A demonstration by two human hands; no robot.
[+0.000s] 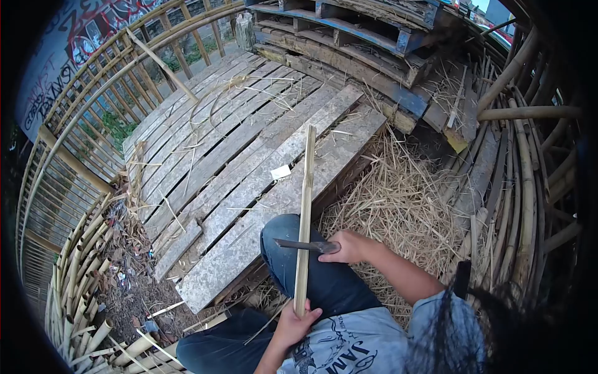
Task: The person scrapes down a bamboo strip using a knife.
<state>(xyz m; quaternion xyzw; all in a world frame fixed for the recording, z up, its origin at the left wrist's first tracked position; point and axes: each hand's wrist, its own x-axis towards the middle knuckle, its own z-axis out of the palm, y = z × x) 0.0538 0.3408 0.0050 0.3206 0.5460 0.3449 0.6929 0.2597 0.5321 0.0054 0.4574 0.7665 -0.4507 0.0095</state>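
A long split bamboo strip stands lengthwise in front of my body, its lower part over my bent knee and its far end above the wooden pallet. My left hand is closed round the strip's near end, close to my shirt. In my right hand is the handle of a dark-bladed knife, the fingers wrapped round it. The blade lies across the strip just above my thigh, pointing left; whether it cuts into the bamboo cannot be told.
A slatted wooden pallet holds a white scrap and loose fibres. Shavings cover the ground at right, beside bamboo poles. Stacked pallets stand behind. A bamboo fence curves along the left, with cut bamboo pieces below.
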